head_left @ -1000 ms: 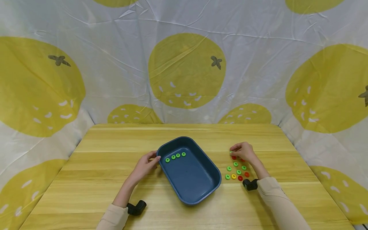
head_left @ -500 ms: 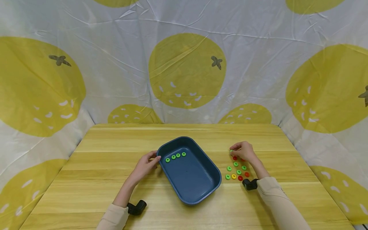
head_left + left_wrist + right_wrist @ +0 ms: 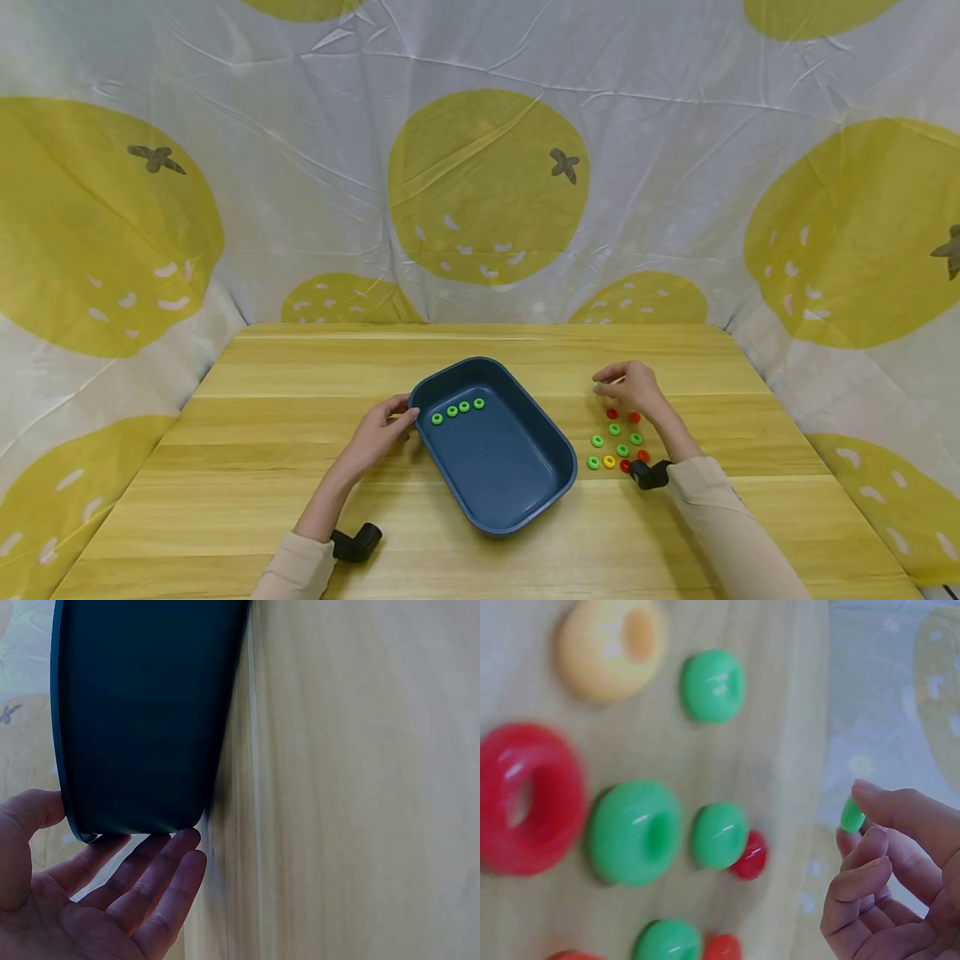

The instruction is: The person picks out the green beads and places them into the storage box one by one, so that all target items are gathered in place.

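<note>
A dark blue rectangular basin (image 3: 487,467) stands at an angle on the table, with a row of several green rings (image 3: 464,407) inside near its far left end. My left hand (image 3: 382,429) grips its left corner; in the left wrist view the thumb lies over the rim and the fingers touch the outer wall. Off to the right, my right hand (image 3: 633,387) pinches a small green ring (image 3: 852,815) between thumb and finger, raised above the table. Below that hand lie loose rings: several green, a yellow ring (image 3: 609,462), and several red or orange-red, including a red ring (image 3: 526,799).
The wooden table (image 3: 315,358) carries everything. Behind it hangs a pale cloth (image 3: 300,200) with large yellow fruit prints. A black wrist camera (image 3: 357,542) sits on the left wrist and another black camera (image 3: 649,475) on the right, close above the nearest rings.
My right hand has lifted and moved slightly away and left with the green ring, uncovering two red rings beneath. The left hand and basin have stayed put.
</note>
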Demonstrator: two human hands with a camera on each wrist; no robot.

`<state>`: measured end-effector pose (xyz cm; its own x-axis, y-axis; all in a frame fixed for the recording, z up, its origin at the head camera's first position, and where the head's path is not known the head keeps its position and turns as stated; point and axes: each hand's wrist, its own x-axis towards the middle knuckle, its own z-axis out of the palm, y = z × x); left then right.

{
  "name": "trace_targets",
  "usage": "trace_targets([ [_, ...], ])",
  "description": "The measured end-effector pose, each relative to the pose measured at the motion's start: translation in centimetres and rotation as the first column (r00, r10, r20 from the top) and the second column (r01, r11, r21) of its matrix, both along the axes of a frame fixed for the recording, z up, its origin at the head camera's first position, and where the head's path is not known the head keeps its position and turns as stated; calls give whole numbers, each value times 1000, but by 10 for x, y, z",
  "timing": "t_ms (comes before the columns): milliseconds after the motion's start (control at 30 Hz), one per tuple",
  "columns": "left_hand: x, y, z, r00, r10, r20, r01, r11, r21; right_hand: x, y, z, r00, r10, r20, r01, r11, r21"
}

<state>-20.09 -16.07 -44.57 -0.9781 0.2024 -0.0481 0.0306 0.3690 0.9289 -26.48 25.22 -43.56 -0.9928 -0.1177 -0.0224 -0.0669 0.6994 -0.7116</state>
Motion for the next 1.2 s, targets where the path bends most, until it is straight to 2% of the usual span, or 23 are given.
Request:
trace_targets([
  [200,0,0,0,1000,-4,-7,4,1000,1,-2,-9,14,999,40,-2,-40,998,-45],
  [600,0,0,-1,1000,6,-16,-6,1000,2,-6,-42,37,995,95,-12,-96,993,-75],
  [767,0,0,-1,1000,2,-18,-2,1000,1,-8,-58,46,989,146,-35,-149,985,-92],
  [933,0,-1,-2,1000,0,-19,0,1000,4,-10,-74,54,977,203,-65,-208,974,-91],
  [1200,-1,0,-3,1000,-2,-24,2,1000,7,-12,-99,61,971,234,-54,-239,965,-107],
])
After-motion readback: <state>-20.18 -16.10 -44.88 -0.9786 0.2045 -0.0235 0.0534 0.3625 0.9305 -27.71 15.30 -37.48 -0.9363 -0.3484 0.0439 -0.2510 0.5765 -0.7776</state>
